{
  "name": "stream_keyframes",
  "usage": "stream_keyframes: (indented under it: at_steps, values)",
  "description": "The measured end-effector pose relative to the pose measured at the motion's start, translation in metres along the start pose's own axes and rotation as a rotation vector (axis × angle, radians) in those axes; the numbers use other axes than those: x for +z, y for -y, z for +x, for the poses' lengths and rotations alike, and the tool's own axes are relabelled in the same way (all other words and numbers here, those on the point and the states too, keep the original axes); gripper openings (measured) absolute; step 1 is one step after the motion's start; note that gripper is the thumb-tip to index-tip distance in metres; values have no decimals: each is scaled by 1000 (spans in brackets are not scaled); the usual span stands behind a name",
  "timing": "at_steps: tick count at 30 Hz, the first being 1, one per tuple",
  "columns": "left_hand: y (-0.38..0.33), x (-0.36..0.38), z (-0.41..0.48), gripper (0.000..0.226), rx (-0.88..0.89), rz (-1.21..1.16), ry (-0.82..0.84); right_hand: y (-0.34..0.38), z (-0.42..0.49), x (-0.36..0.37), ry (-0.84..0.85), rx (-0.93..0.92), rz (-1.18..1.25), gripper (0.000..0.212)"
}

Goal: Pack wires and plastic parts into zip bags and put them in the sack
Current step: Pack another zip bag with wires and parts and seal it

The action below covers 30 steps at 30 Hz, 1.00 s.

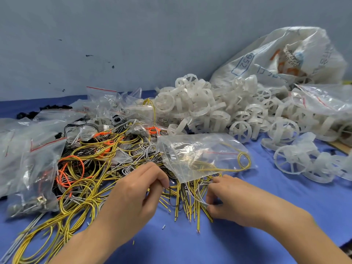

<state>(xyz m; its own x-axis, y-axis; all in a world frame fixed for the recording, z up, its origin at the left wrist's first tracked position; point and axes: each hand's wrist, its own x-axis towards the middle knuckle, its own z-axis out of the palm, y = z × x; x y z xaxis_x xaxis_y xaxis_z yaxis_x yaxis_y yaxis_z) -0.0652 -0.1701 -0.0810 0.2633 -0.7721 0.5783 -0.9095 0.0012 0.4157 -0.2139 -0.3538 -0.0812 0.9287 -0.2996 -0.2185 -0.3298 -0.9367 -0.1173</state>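
A tangled heap of yellow, orange, grey and black wires (pixel 91 168) covers the blue table's left and middle. A clear zip bag (pixel 200 155) with a yellow wire loop inside lies on the heap's right side. My left hand (pixel 133 199) has its fingers curled, pinching wires at the bag's lower left edge. My right hand (pixel 228 199) pinches a grey wire among the yellow wire ends below the bag. White plastic wheel-shaped parts (pixel 219 113) are piled behind. The white woven sack (pixel 282 56) slumps open at the back right.
Several filled zip bags (pixel 32 164) lie at the left, more empty ones (pixel 106 103) at the back. Another clear bag (pixel 323 98) rests on the plastic parts at the right. A grey wall stands behind. Bare blue table (pixel 190 244) shows between my forearms.
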Motion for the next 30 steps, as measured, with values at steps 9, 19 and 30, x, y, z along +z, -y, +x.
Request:
stream_keyframes:
  at_steps: [9,19,30]
  values:
    - [-7,-6,2,16,-33,-87,-38,-20,-12,-30,47,-168,1076,9]
    - [-19,-11,10,32,-134,-252,41,4,9,-35,11,-242,1413,22]
    - [4,-21,17,22,-577,-702,-219,27,33,-43,-19,-121,1713,56]
